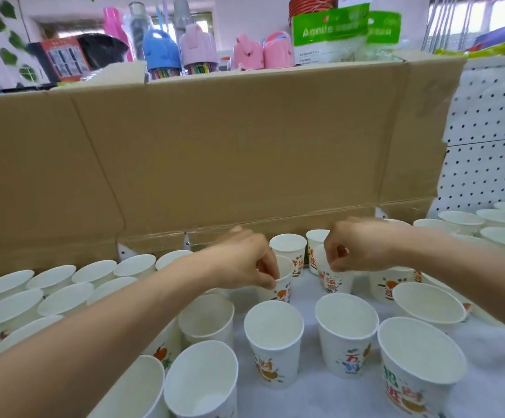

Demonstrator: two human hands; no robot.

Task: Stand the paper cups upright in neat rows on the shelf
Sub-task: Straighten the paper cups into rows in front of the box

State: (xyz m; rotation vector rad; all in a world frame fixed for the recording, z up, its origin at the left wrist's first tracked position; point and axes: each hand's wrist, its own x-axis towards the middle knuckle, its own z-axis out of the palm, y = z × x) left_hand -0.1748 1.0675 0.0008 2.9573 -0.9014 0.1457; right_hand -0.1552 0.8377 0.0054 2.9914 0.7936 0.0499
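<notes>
White paper cup with orange print [284, 289] stands upright on the white shelf surface [350, 399], mid-frame, one row forward of the back cups. Left hand [245, 263] reaches in from the left. Its fingertips [271, 282] are curled onto the cup's left rim and pinch it; the rest of the cup wall is free.

Just to the right stands a second printed paper cup [334, 282], upright, with red characters on its side. Right hand [358, 247] is over it, thumb and forefinger [331, 265] curled down and pinching its top edge. That rim is blurred and mostly hidden by the hand. The hands are apart and the two held cups do not touch.

Behind them, two back cups [287, 245] stand upright near the cardboard, one partly hidden by the right hand's cup. In front is a near row of printed cups [274, 327], upright and spaced apart, with their mouths toward the camera.

On the left, tight rows of white cups [55, 276] sit under and beyond the left forearm, their rims close together. More cup rows [462, 220] are at the far right.

Brown cardboard sheet [245, 146] stands along the back of the shelf, with a white pegboard panel [492, 131] to its right. Above and behind the cardboard are pink and blue plastic containers [160, 46] and green-labelled packets [329, 31].
</notes>
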